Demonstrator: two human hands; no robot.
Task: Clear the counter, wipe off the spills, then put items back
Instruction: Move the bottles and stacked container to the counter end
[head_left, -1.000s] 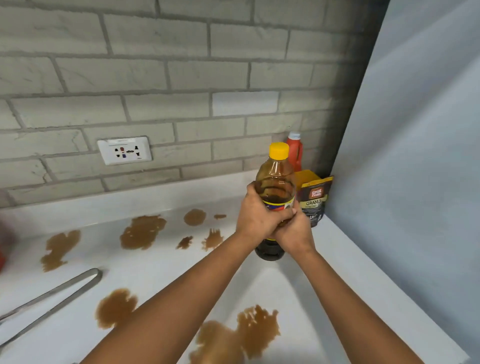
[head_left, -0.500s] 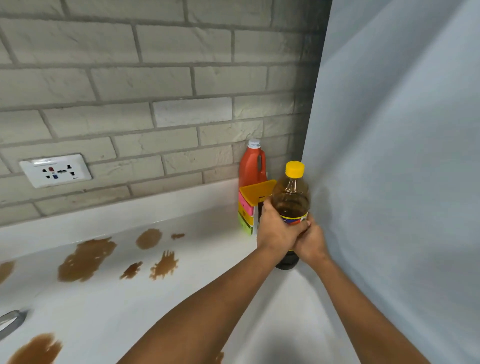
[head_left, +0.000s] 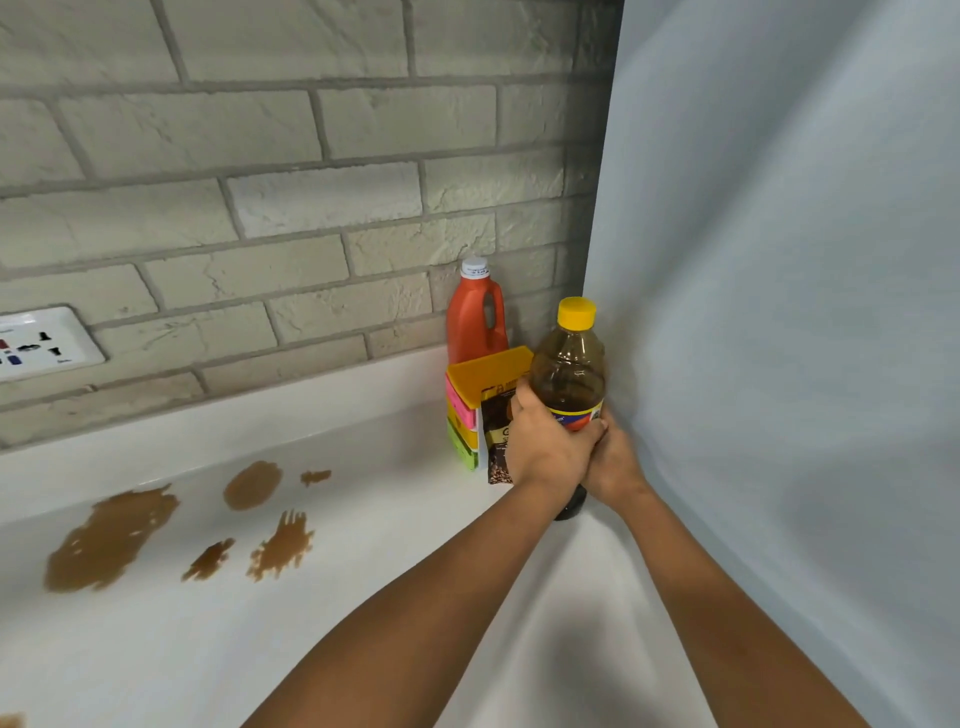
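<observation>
A brown bottle with a yellow cap stands upright at the right end of the white counter, close to the pale side panel. My left hand grips its middle from the left. My right hand grips its lower part from the right, fingers overlapping the left hand's. The bottle's dark base shows below my hands. Several brown spills lie on the counter to the left.
An orange jug with a white cap stands in the back corner. A yellow, pink and green box and a dark granola pouch sit just left of the bottle. A wall socket is on the brick wall.
Both hands have carried the bottle to the right, from above the spills to the corner beside the side panel, and lowered it toward the counter. My view has turned right with it.
</observation>
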